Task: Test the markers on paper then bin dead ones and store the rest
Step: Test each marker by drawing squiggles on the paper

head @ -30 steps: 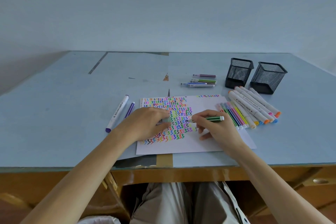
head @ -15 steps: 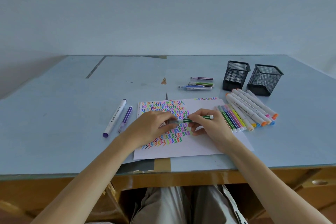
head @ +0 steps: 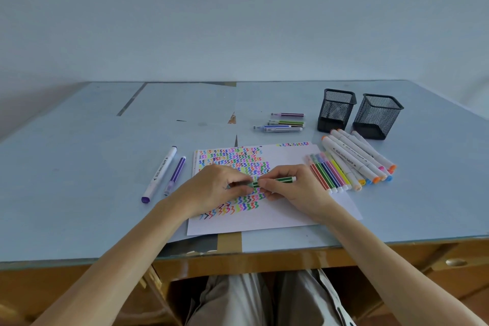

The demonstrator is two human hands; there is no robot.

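Observation:
A thin green marker (head: 276, 181) lies level above the white paper (head: 285, 213), which is covered in coloured squiggles. My right hand (head: 293, 190) pinches its barrel. My left hand (head: 214, 188) holds its cap end; cap and barrel meet between the fingertips. Right of the paper lie a row of thin markers (head: 328, 174) and several thick white markers (head: 362, 159). Two black mesh cups (head: 337, 111) (head: 377, 116) stand behind them.
A white marker with a purple tip (head: 160, 173) and a thin purple marker (head: 175, 176) lie left of the paper. Several thin markers (head: 283, 123) lie behind it. The desk's front edge (head: 238, 254) is close to my lap.
My two hands have come together over the paper, and the cap in my left hand now meets the green marker in my right. The view has tilted down a little.

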